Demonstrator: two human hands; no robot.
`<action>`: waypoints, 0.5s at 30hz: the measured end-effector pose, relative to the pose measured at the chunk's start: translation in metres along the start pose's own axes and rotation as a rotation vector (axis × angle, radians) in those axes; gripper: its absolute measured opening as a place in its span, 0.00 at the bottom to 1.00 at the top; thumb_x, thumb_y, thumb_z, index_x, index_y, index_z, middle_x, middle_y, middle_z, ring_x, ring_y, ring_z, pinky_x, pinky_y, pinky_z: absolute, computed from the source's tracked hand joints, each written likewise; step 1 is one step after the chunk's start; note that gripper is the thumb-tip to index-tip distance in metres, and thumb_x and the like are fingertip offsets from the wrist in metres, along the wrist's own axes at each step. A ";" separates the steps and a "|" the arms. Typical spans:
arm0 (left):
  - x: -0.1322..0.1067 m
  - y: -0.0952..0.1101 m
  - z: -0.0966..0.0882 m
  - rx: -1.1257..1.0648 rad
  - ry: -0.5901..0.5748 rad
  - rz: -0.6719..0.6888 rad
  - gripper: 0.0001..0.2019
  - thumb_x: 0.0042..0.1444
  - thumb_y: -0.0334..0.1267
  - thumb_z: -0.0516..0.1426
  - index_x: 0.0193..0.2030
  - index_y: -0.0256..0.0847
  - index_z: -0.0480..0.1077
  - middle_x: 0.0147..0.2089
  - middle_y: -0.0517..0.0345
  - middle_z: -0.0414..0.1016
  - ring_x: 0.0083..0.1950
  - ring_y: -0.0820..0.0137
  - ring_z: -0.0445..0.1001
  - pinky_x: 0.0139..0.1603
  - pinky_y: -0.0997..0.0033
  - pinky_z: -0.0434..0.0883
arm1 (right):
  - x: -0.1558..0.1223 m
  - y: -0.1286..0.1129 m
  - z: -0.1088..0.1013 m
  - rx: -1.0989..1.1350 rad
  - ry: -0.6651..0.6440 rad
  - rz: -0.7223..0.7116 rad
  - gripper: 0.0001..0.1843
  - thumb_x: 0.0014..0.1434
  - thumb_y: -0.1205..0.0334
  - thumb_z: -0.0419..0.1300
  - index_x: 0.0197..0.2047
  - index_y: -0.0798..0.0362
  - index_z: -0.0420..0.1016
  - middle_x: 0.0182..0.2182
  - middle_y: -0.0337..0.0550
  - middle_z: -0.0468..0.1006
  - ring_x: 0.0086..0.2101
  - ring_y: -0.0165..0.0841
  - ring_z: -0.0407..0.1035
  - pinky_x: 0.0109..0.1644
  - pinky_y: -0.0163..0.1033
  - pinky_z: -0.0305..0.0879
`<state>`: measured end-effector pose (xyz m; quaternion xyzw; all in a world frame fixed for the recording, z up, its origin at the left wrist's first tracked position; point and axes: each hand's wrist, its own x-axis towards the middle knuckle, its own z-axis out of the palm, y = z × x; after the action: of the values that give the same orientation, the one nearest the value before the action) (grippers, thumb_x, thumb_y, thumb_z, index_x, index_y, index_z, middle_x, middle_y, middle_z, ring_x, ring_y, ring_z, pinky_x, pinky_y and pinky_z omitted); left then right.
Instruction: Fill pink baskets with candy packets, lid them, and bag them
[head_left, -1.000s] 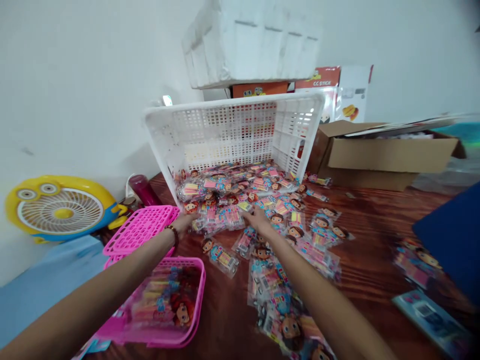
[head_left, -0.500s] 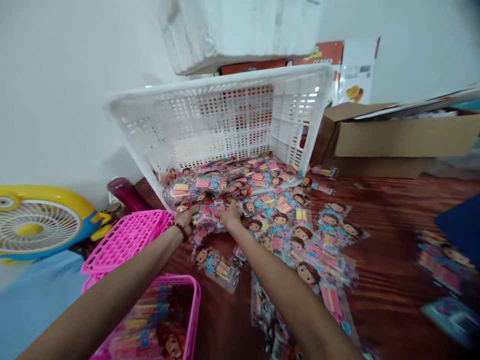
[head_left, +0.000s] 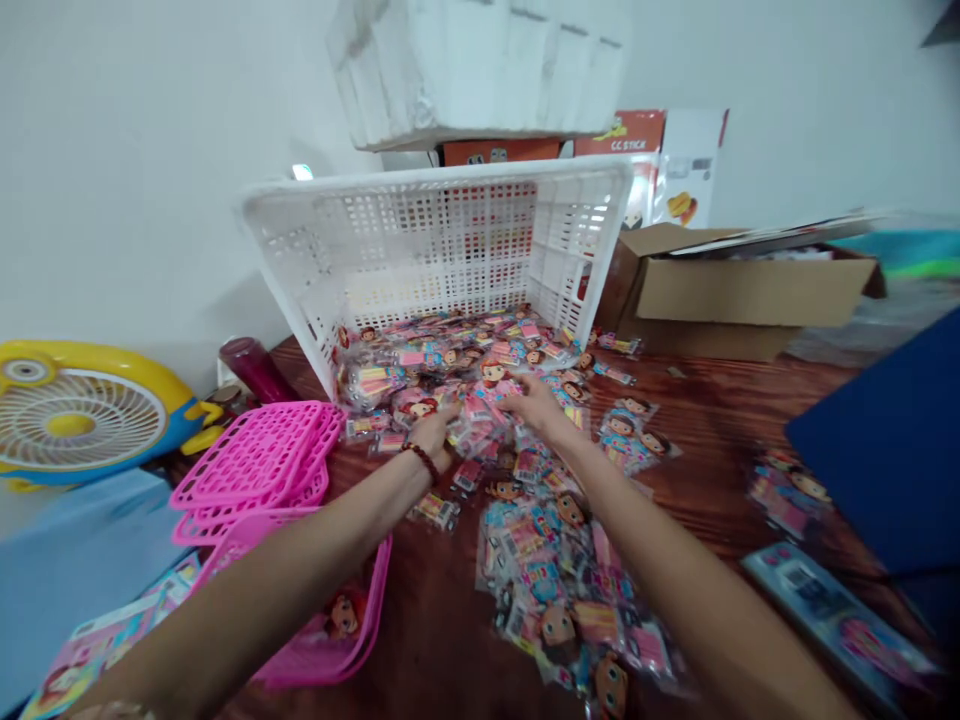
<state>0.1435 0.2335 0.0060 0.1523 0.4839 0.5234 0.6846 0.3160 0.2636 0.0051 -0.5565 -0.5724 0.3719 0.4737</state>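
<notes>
My left hand [head_left: 435, 435], with a beaded bracelet at the wrist, and my right hand [head_left: 534, 405] face each other in front of a white basket tipped on its side. Between them they hold a bunch of small clear packets [head_left: 480, 415] with pink and yellow sticks inside and a cartoon doll's head printed on them. The fingers of both hands are closed on the bunch's edges, partly hidden by the plastic. More packets [head_left: 420, 358] spill from the white basket [head_left: 442, 180]. A large heap of packets [head_left: 555, 590] lies nearer me, below my right forearm.
Pink baskets [head_left: 371, 640] and pink lattice lids [head_left: 255, 455] stand on the left, beside a yellow and blue fan [head_left: 82, 420]. A cardboard box [head_left: 750, 290] is behind on the right. A blue panel [head_left: 885, 450] and a flat printed pack [head_left: 832, 620] are at the right.
Both hands have moved right across the table, carrying packets from the basket's front left corner. The packets near me are now gathered in a denser heap. The view has shifted slightly.
</notes>
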 end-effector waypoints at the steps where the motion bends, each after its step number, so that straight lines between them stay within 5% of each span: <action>1: -0.007 -0.014 0.006 0.014 0.020 -0.015 0.08 0.62 0.37 0.58 0.43 0.34 0.71 0.40 0.57 0.75 0.36 0.73 0.75 0.37 0.69 0.76 | -0.011 0.006 -0.014 -0.008 0.010 0.012 0.26 0.37 0.59 0.65 0.43 0.55 0.76 0.37 0.39 0.77 0.38 0.36 0.69 0.44 0.39 0.64; 9: -0.061 -0.105 0.021 0.172 0.024 -0.167 0.10 0.62 0.39 0.58 0.46 0.35 0.70 0.41 0.57 0.74 0.36 0.73 0.74 0.36 0.69 0.76 | -0.095 0.063 -0.086 -0.147 0.131 0.230 0.27 0.37 0.58 0.67 0.44 0.55 0.74 0.31 0.39 0.77 0.29 0.33 0.69 0.35 0.38 0.66; 15: -0.060 -0.095 0.010 0.275 -0.043 -0.233 0.09 0.62 0.39 0.58 0.43 0.35 0.70 0.36 0.60 0.73 0.31 0.76 0.72 0.31 0.73 0.73 | -0.120 0.084 -0.125 -0.347 0.238 0.343 0.33 0.44 0.59 0.66 0.55 0.56 0.69 0.41 0.48 0.79 0.39 0.40 0.73 0.43 0.43 0.68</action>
<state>0.2069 0.1461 -0.0267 0.1985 0.5505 0.3660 0.7236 0.4511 0.1405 -0.0558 -0.7580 -0.4651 0.2751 0.3653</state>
